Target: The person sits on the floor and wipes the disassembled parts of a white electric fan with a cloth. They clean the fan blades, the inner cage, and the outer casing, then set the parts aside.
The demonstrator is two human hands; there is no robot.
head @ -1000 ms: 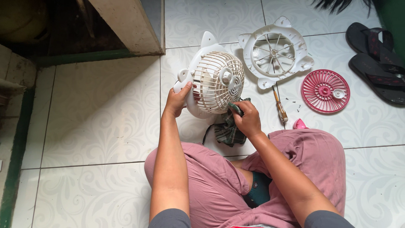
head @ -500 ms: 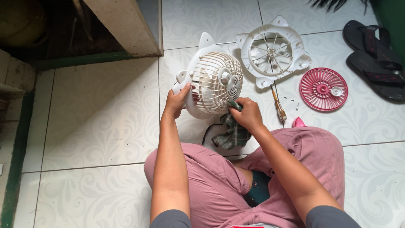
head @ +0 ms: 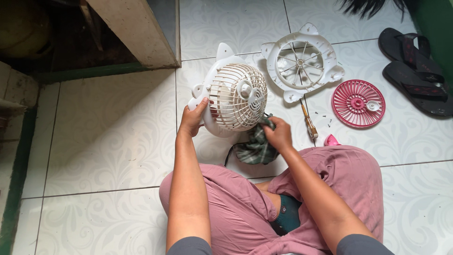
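Left hand (head: 192,119) grips fan (head: 233,97); right hand (head: 278,133) (cloth (head: 255,146) bunched) below.

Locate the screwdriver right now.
Head view: the screwdriver lies on the tiled floor right of the right hand, between the white fan frame and pink grille.

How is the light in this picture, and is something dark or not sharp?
Head view: soft even daylight on the tiles, no glare; fan and cloth sharp, with faint shadows; the recess at top left is very dark.
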